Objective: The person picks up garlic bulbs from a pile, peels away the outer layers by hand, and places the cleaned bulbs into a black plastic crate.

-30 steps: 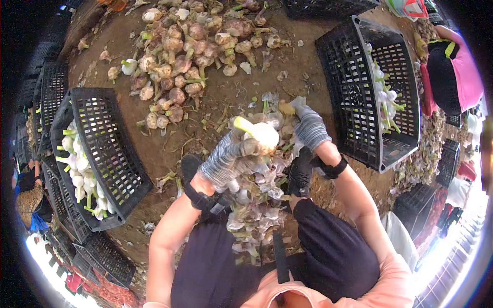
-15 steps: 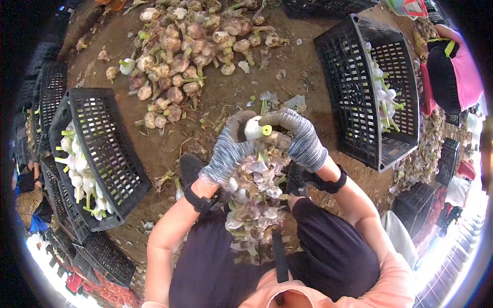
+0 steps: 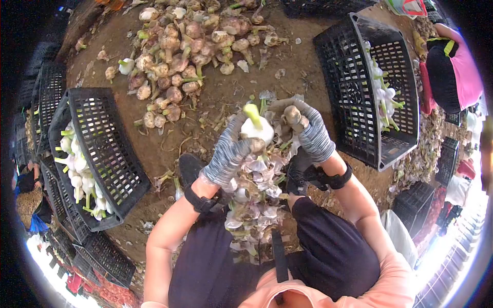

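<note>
In my gloved left hand (image 3: 229, 149) I hold a white, peeled garlic bulb (image 3: 258, 132), its cut green stem pointing up. Just to its right is my gloved right hand (image 3: 308, 127), apart from the bulb, its fingers curled in; what they hold, if anything, I cannot make out. Loose garlic skins (image 3: 257, 197) lie in a heap below both hands, between my legs. Beyond the hands, unpeeled garlic bulbs (image 3: 174, 56) are piled on the brown ground.
A black crate (image 3: 110, 149) with white garlic stands tilted at the left; another black crate (image 3: 344, 87) with garlic stands at the right. A person in pink (image 3: 466, 72) is at the upper right. More crates (image 3: 108, 256) are at the lower left.
My hands have moved apart, the right one off the bulb to the right. The bulb has turned so its stem points up, and it stays in my left hand.
</note>
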A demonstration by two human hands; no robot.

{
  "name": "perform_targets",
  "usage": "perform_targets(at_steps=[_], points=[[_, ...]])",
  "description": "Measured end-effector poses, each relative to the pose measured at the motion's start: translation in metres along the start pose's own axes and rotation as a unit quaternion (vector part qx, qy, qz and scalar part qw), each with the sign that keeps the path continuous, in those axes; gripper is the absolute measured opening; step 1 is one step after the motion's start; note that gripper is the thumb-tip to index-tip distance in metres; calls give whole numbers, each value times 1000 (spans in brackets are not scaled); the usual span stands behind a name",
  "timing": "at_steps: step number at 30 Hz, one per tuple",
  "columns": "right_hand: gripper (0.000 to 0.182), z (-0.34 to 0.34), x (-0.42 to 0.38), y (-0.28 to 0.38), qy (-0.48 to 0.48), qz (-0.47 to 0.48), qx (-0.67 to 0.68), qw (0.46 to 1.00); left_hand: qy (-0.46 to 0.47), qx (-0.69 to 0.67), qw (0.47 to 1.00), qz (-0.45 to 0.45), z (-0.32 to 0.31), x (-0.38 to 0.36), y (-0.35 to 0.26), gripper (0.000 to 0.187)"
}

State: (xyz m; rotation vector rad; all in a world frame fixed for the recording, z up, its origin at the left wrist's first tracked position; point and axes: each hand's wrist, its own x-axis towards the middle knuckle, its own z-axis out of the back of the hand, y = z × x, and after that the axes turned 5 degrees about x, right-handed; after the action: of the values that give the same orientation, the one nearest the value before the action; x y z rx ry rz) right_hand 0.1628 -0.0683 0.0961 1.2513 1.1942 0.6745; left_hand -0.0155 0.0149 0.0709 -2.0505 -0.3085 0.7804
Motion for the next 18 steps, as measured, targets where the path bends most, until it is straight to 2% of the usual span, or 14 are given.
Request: perform_targets(at_steps=[1,3,4,5,7,8,9,11,12,14,18], points=[[43,2,-1,0,-1,0,0,1000,1,0,1000,1,2,0,2,58],[45,6,-3,-1,17,-58,12,998,47,-117,992,26,5,0,7,56],[44,6,-1,-8,31,-1,-2,1000,39,-81,996,26,6,-1,8,54],[44,4,-1,-9,30,-1,-2,1000,39,-81,996,26,5,-1,8,54],[38,0,-2,-11,61,-53,-49,996,34,38,998,-23,4,0,6,54],[33,-4,-1,-12,55,-96,-13,994,50,34,998,-1,8,-1,7,56],[33,-1,0,-11,53,-97,-11,994,67,31,997,21,10,-2,7,58],[30,9,2,-5,119,-94,-30,988,72,1,997,35,9,-3,5,82],[29,10,1,-5,110,-100,-15,989,73,1,997,35,5,-3,2,82],[29,14,-2,-3,93,-85,-41,991,-12,36,998,-52,-2,-2,-2,78],[20,-1,-13,-3,44,-62,-63,995,-23,70,996,-53,6,1,10,67]])
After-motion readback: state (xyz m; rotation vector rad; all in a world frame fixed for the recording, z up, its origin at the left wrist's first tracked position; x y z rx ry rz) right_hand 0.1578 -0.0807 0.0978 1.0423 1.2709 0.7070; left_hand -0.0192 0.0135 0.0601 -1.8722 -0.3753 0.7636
